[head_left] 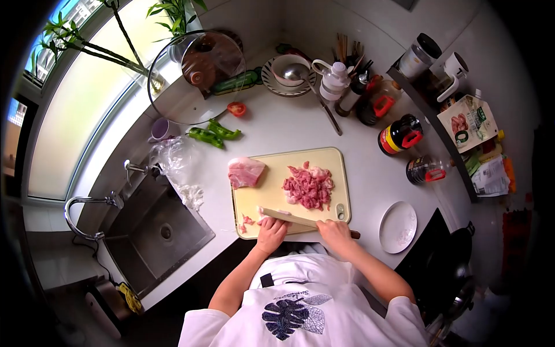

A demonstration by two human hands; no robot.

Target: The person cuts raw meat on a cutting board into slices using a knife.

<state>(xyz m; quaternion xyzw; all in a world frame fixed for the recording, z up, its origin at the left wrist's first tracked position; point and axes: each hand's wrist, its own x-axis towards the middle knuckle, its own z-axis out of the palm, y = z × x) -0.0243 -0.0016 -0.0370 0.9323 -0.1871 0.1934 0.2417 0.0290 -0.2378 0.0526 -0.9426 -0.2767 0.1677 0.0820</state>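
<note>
A cream cutting board [272, 173] lies on the counter in front of me. My right hand [335, 233] grips a kitchen knife [292, 218] by its wooden handle, the blade pointing left across the board's near edge. Close to the blade's left part, my left hand [271, 234] presses with bent fingers on a piece of meat [267, 214], mostly hidden by hand and blade. A pile of sliced raw meat [309, 186] is on the board's right half. Towards the far left corner sits a larger chunk of raw meat [246, 172]. Small scraps [245, 223] lie left of my left hand.
A sink [156, 231] with a faucet is on the left, a plastic bag [176, 159] by its rim. Green peppers [214, 134] and a tomato half [237, 109] lie beyond the board. Sauce bottles [399, 136] and a white plate [398, 227] stand right.
</note>
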